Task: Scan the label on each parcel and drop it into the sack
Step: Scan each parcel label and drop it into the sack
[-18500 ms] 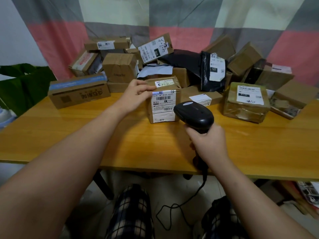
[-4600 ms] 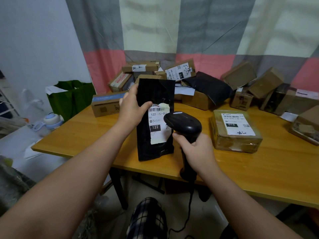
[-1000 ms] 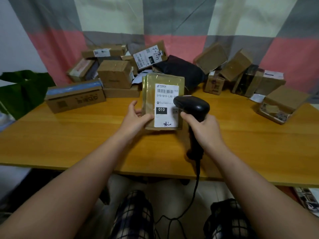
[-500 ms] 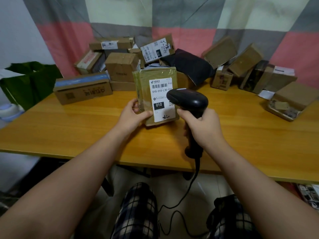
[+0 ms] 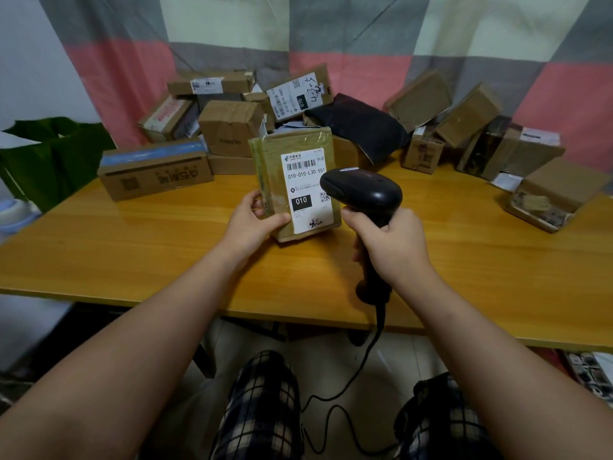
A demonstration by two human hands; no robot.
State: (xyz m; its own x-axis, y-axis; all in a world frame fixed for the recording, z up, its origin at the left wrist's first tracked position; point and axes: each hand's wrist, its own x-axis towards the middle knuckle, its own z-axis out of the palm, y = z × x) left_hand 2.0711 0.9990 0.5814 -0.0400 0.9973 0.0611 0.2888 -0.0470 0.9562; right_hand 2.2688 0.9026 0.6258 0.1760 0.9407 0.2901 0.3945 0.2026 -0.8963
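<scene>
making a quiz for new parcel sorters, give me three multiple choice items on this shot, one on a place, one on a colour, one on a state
1. Where is the green sack?
A on the person's lap
B beside the wooden table, at its left end
C hung on the curtain

2. What colour is the barcode scanner?
A white
B yellow
C black

3. What state is the taped parcel in?
A held upright in the left hand
B lying inside the sack
C buried under a stack of boxes

Answers:
1 B, the sack stands just off the table's left edge.
2 C, its head and handle are black in the grip of the right hand.
3 A, the thumb and fingers pinch its lower left corner, and its label faces the camera.
</scene>
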